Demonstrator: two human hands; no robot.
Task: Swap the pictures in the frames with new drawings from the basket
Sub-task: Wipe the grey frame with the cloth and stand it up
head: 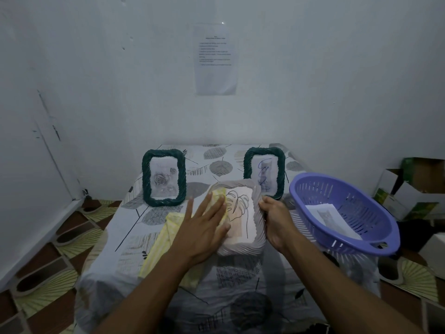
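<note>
A grey rope-edged frame with a leaf line drawing lies tilted at the table's middle. My right hand grips its right edge. My left hand lies flat on a yellow striped cloth pressed against the frame's left side and glass. Two dark green frames stand at the back: the left green frame shows a rose picture, the right green frame a blue scribble drawing. A purple basket at the right holds a paper drawing.
The small table wears a leaf-print cloth and stands against a white wall with a printed sheet taped up. Cardboard boxes sit on the floor at the right. Patterned floor tiles surround the table.
</note>
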